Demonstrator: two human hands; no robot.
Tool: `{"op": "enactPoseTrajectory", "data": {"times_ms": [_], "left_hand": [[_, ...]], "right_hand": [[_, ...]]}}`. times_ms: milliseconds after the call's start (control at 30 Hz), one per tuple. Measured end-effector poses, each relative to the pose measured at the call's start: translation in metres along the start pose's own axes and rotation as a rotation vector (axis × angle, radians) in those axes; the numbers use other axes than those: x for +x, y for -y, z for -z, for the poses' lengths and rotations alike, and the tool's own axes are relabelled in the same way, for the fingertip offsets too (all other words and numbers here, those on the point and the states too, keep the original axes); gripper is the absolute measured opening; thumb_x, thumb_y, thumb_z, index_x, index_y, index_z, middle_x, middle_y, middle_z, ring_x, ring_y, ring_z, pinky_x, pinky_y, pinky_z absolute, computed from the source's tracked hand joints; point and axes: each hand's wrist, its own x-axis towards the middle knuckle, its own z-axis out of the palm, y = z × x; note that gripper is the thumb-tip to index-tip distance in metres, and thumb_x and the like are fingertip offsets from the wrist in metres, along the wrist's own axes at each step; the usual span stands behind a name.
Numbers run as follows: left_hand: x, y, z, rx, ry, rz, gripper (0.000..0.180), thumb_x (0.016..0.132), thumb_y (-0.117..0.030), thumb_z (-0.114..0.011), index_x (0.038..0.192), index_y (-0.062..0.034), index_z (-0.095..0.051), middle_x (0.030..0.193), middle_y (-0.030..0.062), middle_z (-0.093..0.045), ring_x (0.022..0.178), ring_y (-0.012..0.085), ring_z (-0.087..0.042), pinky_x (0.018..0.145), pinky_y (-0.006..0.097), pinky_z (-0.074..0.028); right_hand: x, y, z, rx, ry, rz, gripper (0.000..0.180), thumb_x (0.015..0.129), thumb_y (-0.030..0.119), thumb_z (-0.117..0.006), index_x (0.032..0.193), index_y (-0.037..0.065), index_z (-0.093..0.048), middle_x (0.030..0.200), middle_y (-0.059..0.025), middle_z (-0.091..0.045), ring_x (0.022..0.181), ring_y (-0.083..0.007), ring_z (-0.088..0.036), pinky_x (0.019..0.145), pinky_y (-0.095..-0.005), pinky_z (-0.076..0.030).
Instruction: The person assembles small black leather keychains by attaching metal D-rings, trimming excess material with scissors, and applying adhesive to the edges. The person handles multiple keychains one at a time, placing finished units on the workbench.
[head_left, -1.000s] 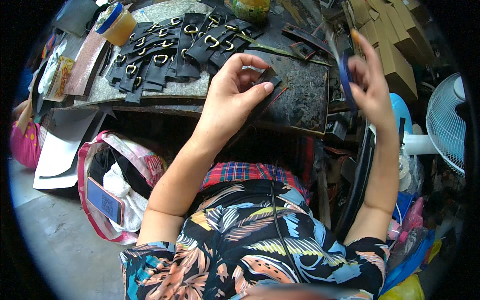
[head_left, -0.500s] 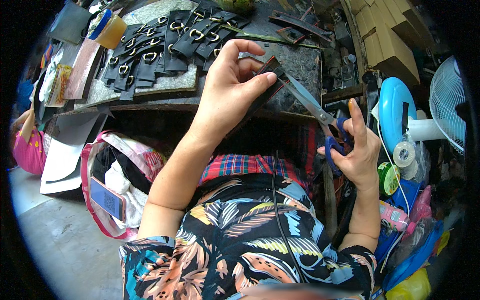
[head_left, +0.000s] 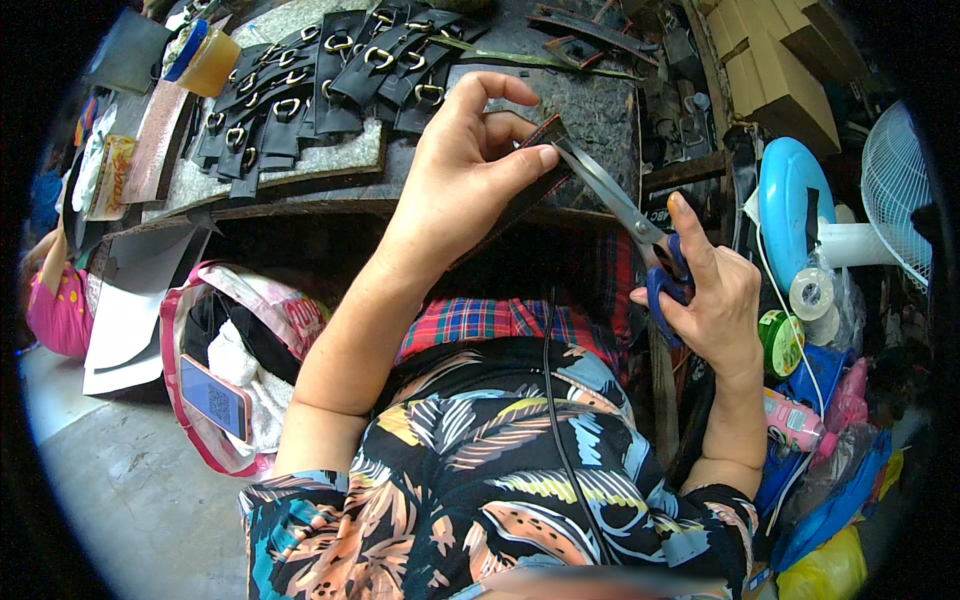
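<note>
A dark strap with reddish edges (head_left: pixel 550 130) is pinched between the thumb and fingers of my left hand (head_left: pixel 470 165), its end pointing up and its length hanging below the hand. My right hand (head_left: pixel 715 295) has its thumb and fingers in the blue handles of a pair of scissors (head_left: pixel 630 215), index finger stretched upward. The steel blades lie nearly together, their tips at the strap's end beside my left thumb. Beyond my left hand, several black straps with metal rings (head_left: pixel 330 80) lie in an overlapping heap on the workbench.
A jar with a blue lid (head_left: pixel 205 58) stands at the bench's far left. Left of my lap is a bag (head_left: pixel 180 330) holding a phone and white cloth. At right are a blue-and-white fan (head_left: pixel 795 205), tape rolls (head_left: pixel 812 293), a pink bottle (head_left: pixel 795 420) and cardboard boxes (head_left: pixel 780 90).
The scissor blades have come closer together at the strap's end, and the handles have drawn in. My left hand keeps its pinch and has barely moved.
</note>
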Motion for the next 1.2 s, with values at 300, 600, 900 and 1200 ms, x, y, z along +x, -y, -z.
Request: {"op": "enactPoseTrajectory", "data": {"times_ms": [300, 600, 900, 1200], "left_hand": [[0.001, -0.001, 0.0, 0.005, 0.01, 0.01, 0.044, 0.086, 0.003, -0.07, 0.124, -0.002, -0.047, 0.093, 0.0084, -0.069, 0.086, 0.0105, -0.065, 0.079, 0.021, -0.051], [-0.003, 0.002, 0.002, 0.172, -0.037, -0.092, 0.042, 0.084, 0.003, -0.07, 0.12, -0.0015, -0.049, 0.088, 0.0081, -0.069, 0.08, 0.0083, -0.063, 0.07, 0.022, -0.049], [-0.007, 0.007, 0.013, 0.161, -0.034, -0.037, 0.043, 0.084, 0.001, -0.071, 0.121, -0.0016, -0.049, 0.088, 0.0072, -0.069, 0.078, 0.0085, -0.062, 0.07, 0.021, -0.05], [-0.006, -0.007, 0.019, 0.02, -0.036, -0.013, 0.053, 0.086, 0.002, -0.071, 0.133, 0.0009, -0.047, 0.1, 0.0068, -0.068, 0.086, 0.0106, -0.066, 0.069, 0.019, -0.054]], "right_hand": [[-0.005, 0.0, -0.011, 0.204, 0.045, -0.064, 0.108, 0.066, 0.021, -0.088, 0.155, 0.004, -0.03, 0.07, -0.0117, -0.06, 0.06, -0.0273, -0.06, 0.06, -0.0345, -0.047], [-0.007, -0.008, -0.024, 0.295, 0.043, 0.063, 0.093, 0.07, 0.007, -0.085, 0.15, 0.002, -0.038, 0.128, -0.024, -0.061, 0.083, -0.0338, -0.071, 0.072, -0.037, -0.055], [0.009, 0.0, -0.022, 0.383, 0.063, -0.408, 0.086, 0.078, 0.01, -0.081, 0.153, 0.012, -0.038, 0.068, -0.0108, -0.062, 0.06, -0.0247, -0.066, 0.057, -0.0366, -0.049], [0.067, -0.019, -0.025, -0.154, -0.053, -0.065, 0.088, 0.077, 0.014, -0.08, 0.154, 0.025, -0.038, 0.082, -0.0091, -0.069, 0.069, -0.023, -0.07, 0.064, -0.036, -0.055]]}}
